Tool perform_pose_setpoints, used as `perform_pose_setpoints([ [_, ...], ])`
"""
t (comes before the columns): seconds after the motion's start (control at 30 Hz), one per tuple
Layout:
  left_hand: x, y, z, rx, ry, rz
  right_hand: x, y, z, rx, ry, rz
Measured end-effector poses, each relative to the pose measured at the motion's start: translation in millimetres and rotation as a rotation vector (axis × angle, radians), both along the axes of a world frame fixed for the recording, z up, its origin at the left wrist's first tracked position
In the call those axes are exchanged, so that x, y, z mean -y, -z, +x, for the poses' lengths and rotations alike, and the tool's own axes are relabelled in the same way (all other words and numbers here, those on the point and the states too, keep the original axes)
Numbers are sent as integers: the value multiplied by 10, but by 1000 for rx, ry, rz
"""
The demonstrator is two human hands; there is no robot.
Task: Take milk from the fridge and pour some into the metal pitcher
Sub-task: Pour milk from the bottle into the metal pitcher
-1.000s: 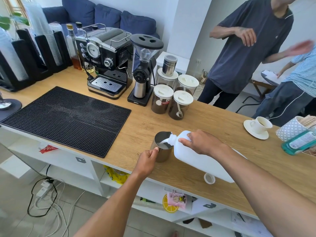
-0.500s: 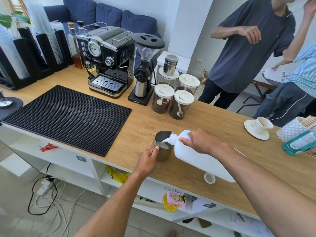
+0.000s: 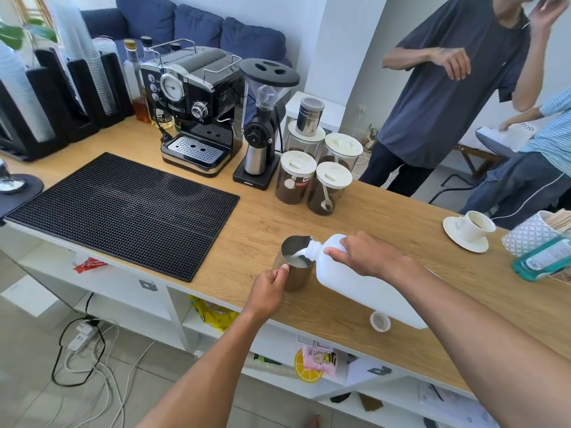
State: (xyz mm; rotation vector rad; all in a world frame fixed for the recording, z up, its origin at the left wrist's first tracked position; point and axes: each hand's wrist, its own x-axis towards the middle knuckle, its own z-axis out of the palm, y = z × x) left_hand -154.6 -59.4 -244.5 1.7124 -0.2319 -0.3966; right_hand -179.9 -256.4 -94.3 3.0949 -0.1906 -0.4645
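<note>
I saw my right hand [image 3: 367, 254] wrapped over the shoulder of the white plastic milk jug [image 3: 364, 288], which lay tipped steeply, its open neck resting over the rim of the small round stainless-steel pitcher [image 3: 293, 264]. A white stream ran from the neck into the pitcher, where milk pooled at the bottom; how full it was I could not judge. My forearm covered the jug's far end, so I could not make out its base or handle. My left hand [image 3: 268, 293] was closed around the pitcher's handle, which its fingers hid almost wholly. The pitcher stood on the light wooden counter [image 3: 256, 223], near the front edge, just right of the black ribbed rubber mat [image 3: 123, 208]. The jug's round white cap [image 3: 380, 321] lay on the counter beside the jug's underside. Behind stood two clear lidded jars of ground coffee [image 3: 312, 186]. At the right edge, a teal bottle [image 3: 543, 262] was cut off by the frame.
</note>
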Motion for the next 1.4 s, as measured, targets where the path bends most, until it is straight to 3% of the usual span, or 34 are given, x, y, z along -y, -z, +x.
perform_pose_setpoints([
  [1.4,-3,-2,8,16,13,2,-56,-90,-6,-32,19,39],
])
